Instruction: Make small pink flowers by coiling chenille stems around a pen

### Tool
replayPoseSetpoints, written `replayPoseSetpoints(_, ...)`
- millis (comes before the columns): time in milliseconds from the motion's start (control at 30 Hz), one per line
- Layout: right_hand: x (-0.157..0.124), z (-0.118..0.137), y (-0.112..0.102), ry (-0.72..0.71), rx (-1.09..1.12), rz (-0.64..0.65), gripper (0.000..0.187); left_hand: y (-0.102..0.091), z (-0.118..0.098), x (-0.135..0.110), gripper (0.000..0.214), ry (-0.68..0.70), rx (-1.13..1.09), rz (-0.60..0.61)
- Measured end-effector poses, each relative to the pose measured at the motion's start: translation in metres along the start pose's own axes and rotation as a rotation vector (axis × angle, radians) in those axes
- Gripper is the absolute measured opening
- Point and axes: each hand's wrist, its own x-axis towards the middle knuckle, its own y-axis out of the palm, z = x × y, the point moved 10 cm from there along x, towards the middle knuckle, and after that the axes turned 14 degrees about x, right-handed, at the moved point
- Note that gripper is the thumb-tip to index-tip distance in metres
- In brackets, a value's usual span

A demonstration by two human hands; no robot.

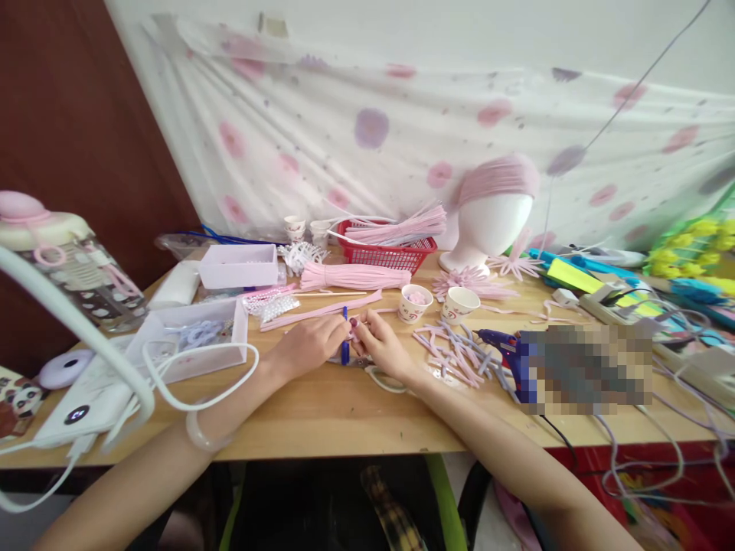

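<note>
Both hands meet over the middle of the table's front part. My left hand (310, 342) is closed on a slim blue rod, pen-like (345, 350), which stands roughly upright between the hands. My right hand (376, 343) pinches at the same spot, where a bit of pink pipe cleaner (352, 332) shows against the rod; the fingers hide most of it. Right of the hands lies a loose heap of short pink and grey-purple pipe cleaner pieces (453, 352). Behind them stand two paper cups, one with pink pieces inside (416, 301), the other (460, 303) beside it.
A blue glue gun (505, 348) lies to the right, near tangled cables. A pale open box (195, 360), a white cable (215, 390) and a bottle (74, 268) are at left. Behind are pink pipe cleaner bundles (356, 276), a red basket (384, 252) and a white foam head (488, 226).
</note>
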Motion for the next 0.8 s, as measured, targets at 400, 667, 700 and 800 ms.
replayPoseSetpoints(400,-0.007,0.005,0.007,-0.082,0.037,0.079,0.025,0.001,0.016,-0.002,0.025,-0.257,-0.502,0.035)
replayPoseSetpoints(667,-0.019,0.03,0.012,-0.351,-0.396,0.116,0.02,-0.001,0.009,-0.001,0.024,-0.207,-0.378,0.066)
replayPoseSetpoints(700,-0.021,0.033,0.013,-0.396,-0.461,0.118,0.02,-0.002,0.01,-0.001,0.022,-0.233,-0.425,0.052)
replayPoseSetpoints(800,-0.025,0.041,0.013,-0.528,-0.585,0.103,0.019,0.002,0.014,-0.002,0.02,-0.396,-0.714,0.041)
